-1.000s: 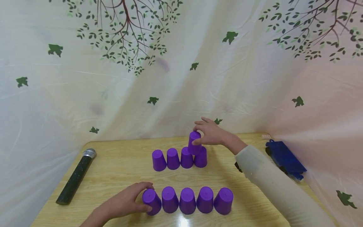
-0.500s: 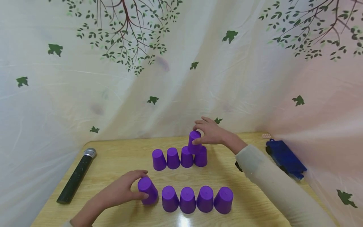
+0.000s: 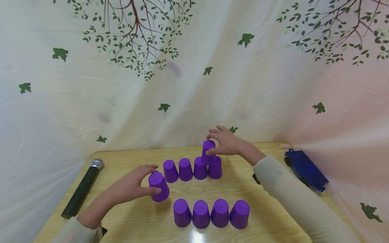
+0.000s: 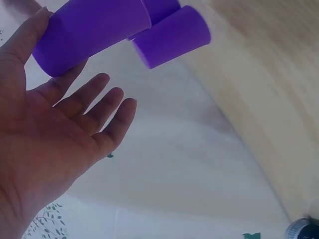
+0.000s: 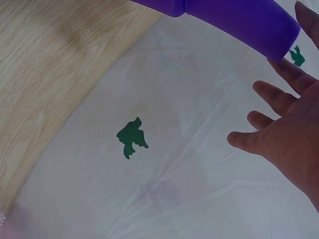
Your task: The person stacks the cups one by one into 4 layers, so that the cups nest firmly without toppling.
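Note:
My left hand (image 3: pixel 135 185) pinches an upside-down purple cup (image 3: pixel 159 187) between thumb and index finger, in front of the left end of the back row. In the left wrist view that cup (image 4: pixel 94 30) sits between the thumb and index finger, the other fingers spread away from it. My right hand (image 3: pixel 226 140) pinches another purple cup (image 3: pixel 208 152), upright on its rim, over the two rightmost cups of the back row. Those cups (image 3: pixel 200 170) stand upside down side by side. The right wrist view shows this held cup (image 5: pixel 249 25) tapering toward the fingertips.
Several upside-down purple cups (image 3: pixel 201 214) line the front of the wooden table (image 3: pixel 136 216). A black microphone (image 3: pixel 82 189) lies at the left. At the right edge is a blue toy vehicle (image 3: pixel 305 168). A white curtain (image 3: pixel 188 128) with leaf prints hangs behind.
My left hand has taken the leftmost cup from the front row and carried it away from me toward the back row. The right hand stays in place with its cup.

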Motion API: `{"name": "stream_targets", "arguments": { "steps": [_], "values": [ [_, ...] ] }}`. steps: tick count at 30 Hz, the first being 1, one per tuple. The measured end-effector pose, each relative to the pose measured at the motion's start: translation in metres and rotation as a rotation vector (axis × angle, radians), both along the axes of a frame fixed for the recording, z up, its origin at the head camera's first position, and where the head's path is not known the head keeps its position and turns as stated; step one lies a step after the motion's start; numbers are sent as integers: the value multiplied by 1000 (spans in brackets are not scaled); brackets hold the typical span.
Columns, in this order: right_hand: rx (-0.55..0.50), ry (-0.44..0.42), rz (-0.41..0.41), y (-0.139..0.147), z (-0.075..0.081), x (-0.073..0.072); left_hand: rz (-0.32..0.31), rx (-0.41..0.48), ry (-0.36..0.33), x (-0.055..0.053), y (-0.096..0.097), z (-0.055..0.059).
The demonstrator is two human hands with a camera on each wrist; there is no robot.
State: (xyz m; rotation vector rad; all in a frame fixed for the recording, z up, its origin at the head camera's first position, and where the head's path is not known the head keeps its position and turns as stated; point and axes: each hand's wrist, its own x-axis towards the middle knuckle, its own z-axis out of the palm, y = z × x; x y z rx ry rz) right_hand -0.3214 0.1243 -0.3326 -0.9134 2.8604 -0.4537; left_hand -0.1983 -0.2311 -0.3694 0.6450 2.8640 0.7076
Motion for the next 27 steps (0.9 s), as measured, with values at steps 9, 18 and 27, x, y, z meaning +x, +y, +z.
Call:
{"name": "stream_targets", "arguments": {
  "steps": [9,18,27],
  "values": [
    [-101,31,-7,25,-1,17,-42,-30,68,-19,15,13],
    [-219,45,8,70,-16,72,-58,-23,80,-45,22,22],
    [-204,-99,64,100,-64,131,-50,-21,57,-64,25,25]
  ]
}}
